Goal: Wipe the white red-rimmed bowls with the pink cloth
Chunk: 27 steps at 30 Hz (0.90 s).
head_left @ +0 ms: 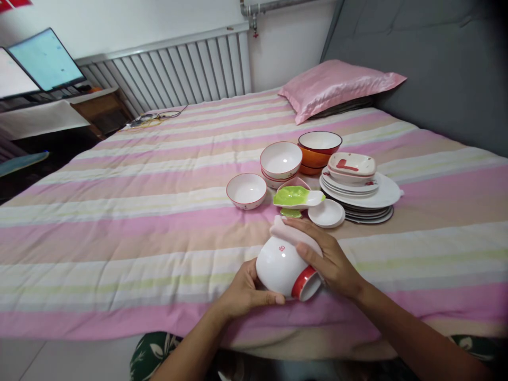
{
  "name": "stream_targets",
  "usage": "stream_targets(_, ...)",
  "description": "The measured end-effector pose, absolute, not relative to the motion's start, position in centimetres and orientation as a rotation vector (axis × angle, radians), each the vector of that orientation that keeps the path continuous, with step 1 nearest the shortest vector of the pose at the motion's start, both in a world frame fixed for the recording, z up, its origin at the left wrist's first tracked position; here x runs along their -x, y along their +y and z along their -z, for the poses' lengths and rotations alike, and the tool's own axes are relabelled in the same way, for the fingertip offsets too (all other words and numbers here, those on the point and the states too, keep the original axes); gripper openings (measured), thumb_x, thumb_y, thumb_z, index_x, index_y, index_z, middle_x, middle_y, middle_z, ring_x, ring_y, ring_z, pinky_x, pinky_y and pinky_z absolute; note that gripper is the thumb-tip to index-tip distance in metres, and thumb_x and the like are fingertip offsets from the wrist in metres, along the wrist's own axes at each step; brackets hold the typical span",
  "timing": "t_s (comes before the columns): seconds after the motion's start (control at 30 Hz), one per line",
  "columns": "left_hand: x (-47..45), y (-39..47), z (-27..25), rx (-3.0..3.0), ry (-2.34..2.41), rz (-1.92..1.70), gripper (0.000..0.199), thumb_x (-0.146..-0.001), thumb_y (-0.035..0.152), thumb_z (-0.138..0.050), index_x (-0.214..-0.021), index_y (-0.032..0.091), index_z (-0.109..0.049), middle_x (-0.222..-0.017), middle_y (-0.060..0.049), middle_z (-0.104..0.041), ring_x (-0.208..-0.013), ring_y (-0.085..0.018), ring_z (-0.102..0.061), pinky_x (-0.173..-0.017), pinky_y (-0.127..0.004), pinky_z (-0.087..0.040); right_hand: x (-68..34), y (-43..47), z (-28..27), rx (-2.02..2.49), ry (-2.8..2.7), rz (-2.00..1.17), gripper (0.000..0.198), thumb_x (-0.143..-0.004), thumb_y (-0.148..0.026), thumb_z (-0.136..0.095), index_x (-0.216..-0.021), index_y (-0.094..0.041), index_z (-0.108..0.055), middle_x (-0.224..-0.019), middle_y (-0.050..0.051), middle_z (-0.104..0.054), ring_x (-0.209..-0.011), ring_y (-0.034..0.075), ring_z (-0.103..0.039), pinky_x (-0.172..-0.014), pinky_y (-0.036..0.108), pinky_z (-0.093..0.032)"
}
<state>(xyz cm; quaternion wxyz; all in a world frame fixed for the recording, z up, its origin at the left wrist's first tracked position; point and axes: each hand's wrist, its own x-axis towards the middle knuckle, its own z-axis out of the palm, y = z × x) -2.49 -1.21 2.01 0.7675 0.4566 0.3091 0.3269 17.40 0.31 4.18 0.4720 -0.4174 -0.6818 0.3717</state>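
A white bowl [275, 270] with a red foot ring and a small red mark is tilted on its side, its foot facing the lower right. My left hand [246, 291] grips it from the left, thumb along the lower side. Over the upper right side, my right hand [333, 259] presses a pale cloth [291, 231] against the bowl. Just beyond the hands are a green leaf-shaped dish [294, 196] with a white end and a small white saucer [326, 213]. Part of the bowl's wall is hidden by the cloth and fingers.
A red-rimmed bowl [246, 191], stacked bowls [281, 160], orange bowls [313, 157] and a pile of plates [387, 191] topped by a square dish [352, 163] stand on the striped bedspread [130, 233]. Farther back are a pink pillow [341, 87], cables [153, 119] and a radiator [178, 69].
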Motion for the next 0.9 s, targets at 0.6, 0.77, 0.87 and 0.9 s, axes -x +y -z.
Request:
stream_targets(0.6,2.6,-1.2,-1.6,-1.494,0.846,-0.825,0.056,-0.066,0.041,-0.074,-0.114,0.015,-0.06,-0.105,-0.012,-0.068,-0.093,-0.026,-0.064,-0.075,-0.035,-0.053,-15.0,-2.2,-5.6,0.99,-2.309,-0.005,0.047,-0.082,-0.046,-0.056,-0.125,-0.027,-0.055,-0.138,0.009,-0.047,-0.129,0.034,-0.038,-0.102,0.053,-0.033)
stream_targets(0.77,2.9,-0.7,-1.2,-2.121,0.857,-0.902,0.042,-0.084,0.031,-0.055,-0.125,0.024,-0.053,-0.111,-0.008,-0.068,-0.096,-0.023,-0.066,-0.077,-0.031,-0.056,-14.3,-2.8,-5.3,0.937,-2.381,0.089,0.042,-0.087,-0.043,-0.051,-0.126,-0.028,-0.053,-0.137,0.001,-0.049,-0.13,0.03,-0.037,-0.11,0.051,-0.019)
stream_targets(0.87,2.9,-0.5,-0.8,-2.278,0.889,-0.936,0.045,-0.085,0.03,-0.053,-0.129,0.023,-0.05,-0.115,-0.006,-0.067,-0.098,-0.022,-0.066,-0.079,-0.026,-0.054,-14.1,-3.0,-5.1,0.904,-2.401,0.119,0.04,-0.089,-0.041,-0.05,-0.126,-0.027,-0.053,-0.137,0.0,-0.049,-0.13,0.028,-0.038,-0.112,0.049,-0.015)
stream_targets(0.9,2.9,-0.5,-0.7,-2.278,0.892,-0.937,0.043,-0.085,0.03,-0.052,-0.128,0.023,-0.05,-0.116,-0.006,-0.067,-0.098,-0.021,-0.066,-0.078,-0.025,-0.054,-14.1,-3.0,-5.0,0.897,-2.401,0.12,0.04,-0.089,-0.04,-0.049,-0.126,-0.027,-0.053,-0.137,0.0,-0.05,-0.13,0.027,-0.038,-0.112,0.049,-0.015)
